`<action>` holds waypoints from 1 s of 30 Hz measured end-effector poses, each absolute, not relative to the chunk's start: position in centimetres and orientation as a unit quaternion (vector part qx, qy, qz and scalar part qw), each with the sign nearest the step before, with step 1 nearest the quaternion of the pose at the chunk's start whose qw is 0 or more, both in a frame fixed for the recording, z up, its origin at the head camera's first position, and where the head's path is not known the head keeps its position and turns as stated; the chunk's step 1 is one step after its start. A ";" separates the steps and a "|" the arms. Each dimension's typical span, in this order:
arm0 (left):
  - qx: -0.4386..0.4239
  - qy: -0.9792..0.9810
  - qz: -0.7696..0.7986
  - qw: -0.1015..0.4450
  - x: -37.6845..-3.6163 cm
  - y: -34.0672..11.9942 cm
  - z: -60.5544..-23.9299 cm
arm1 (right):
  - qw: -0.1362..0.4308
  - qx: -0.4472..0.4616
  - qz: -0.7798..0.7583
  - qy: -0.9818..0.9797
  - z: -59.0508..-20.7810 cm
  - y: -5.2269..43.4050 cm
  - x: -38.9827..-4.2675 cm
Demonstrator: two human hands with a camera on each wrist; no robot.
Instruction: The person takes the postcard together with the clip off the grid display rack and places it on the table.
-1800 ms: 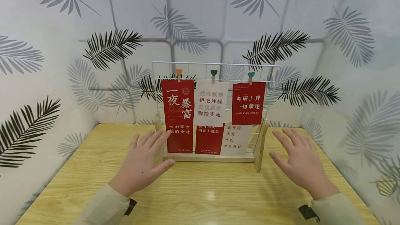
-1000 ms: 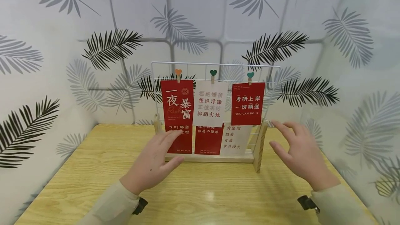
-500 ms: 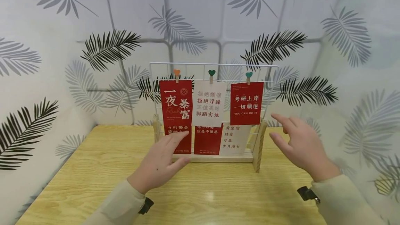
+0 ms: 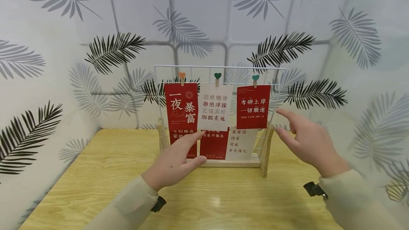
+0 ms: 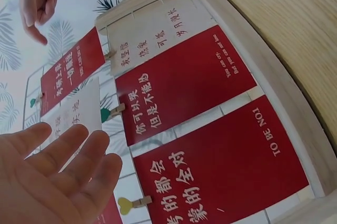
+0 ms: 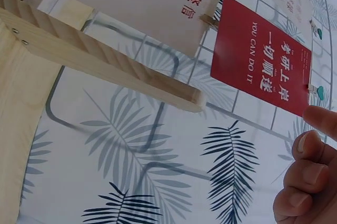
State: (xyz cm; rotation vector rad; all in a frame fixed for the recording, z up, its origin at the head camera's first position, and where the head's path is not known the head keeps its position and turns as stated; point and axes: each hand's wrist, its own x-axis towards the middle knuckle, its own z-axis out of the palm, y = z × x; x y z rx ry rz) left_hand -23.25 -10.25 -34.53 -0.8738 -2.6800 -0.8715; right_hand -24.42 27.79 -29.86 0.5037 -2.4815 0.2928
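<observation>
Standing at the back of the wooden surface (image 4: 96,187) is a white wire rack (image 4: 220,67) on a wooden base (image 4: 234,163). Every place below is told from this rack.

Cards hang on it from small heart clips. On the top row, from its left end to its right end, are a tall red card (image 4: 181,107), a white card (image 4: 214,106) and a short red card (image 4: 253,106). Below them hang a low red card (image 4: 214,144) and a low white card (image 4: 241,143).

The left hand (image 4: 174,164) is in front of the rack's left half. Its fingers (image 4: 191,138) are straight and a little spread, holding nothing. They point up at the bottom of the tall red card, about where it meets the low red card. I cannot tell if they touch.

The right hand (image 4: 305,141) is just beside the rack's right end, by the wooden side post (image 4: 266,150). One finger points at the right edge of the short red card and the others are loosely curled. It holds nothing. It is near the card but apart from it.

The cards are longer up and down than across. The right hand is nearer the short red card, and the left hand is nearer the tall one. There is open room in front of the rack and at both ends. The leaf wall (image 4: 64,45) is close behind it.
</observation>
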 end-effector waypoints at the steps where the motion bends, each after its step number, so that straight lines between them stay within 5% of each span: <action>1: -0.295 -0.904 -0.296 0.091 -23.3 -10.1 -34.4 | 0.294 0.189 0.111 -0.930 -29.7 27.7 -24.4; 20: -0.302 -0.890 -0.328 0.090 -24.0 -7.7 -33.8 | 0.306 0.218 0.103 -0.921 -27.3 26.3 -25.0; 30: -0.296 -0.869 -0.394 0.045 -24.7 -6.5 -33.7 | 0.310 0.226 0.108 -0.917 -26.1 25.9 -25.3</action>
